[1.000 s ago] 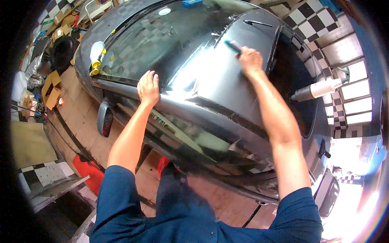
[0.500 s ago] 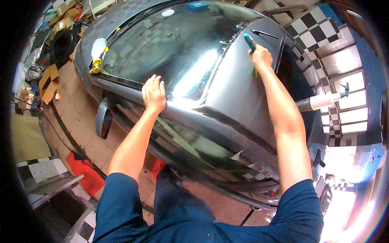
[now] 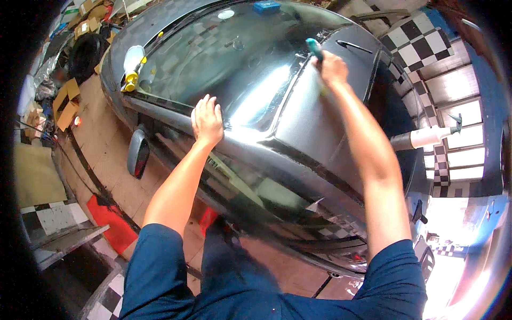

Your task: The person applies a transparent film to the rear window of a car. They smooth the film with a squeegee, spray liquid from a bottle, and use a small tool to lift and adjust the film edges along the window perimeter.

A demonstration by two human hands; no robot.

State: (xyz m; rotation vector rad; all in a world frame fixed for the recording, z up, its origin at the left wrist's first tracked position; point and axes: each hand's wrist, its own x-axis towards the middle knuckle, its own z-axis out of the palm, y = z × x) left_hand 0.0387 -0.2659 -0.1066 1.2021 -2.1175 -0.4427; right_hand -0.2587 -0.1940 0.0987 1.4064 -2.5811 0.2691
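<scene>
The grey car is stretched out before me, its windshield at the left and roof panel at the right. On the roof, by the windshield's edge, my right hand is closed around a tool with a teal handle. Its working end is blurred beneath the hand; a bit of yellow shows there. My left hand rests flat on the near edge of the windshield frame, fingers stretched out and holding nothing. A bright glare lies on the glass between the hands.
A spray bottle with yellow parts sits by the windshield's lower left. Another white spray bottle is at the car's rear, right. A blue object lies at the far glass edge. The side mirror juts out; cardboard boxes lie left.
My right hand has moved left with the teal-handled tool, toward the windshield's edge. My left hand keeps its place on the frame; the whole view has shifted slightly.
</scene>
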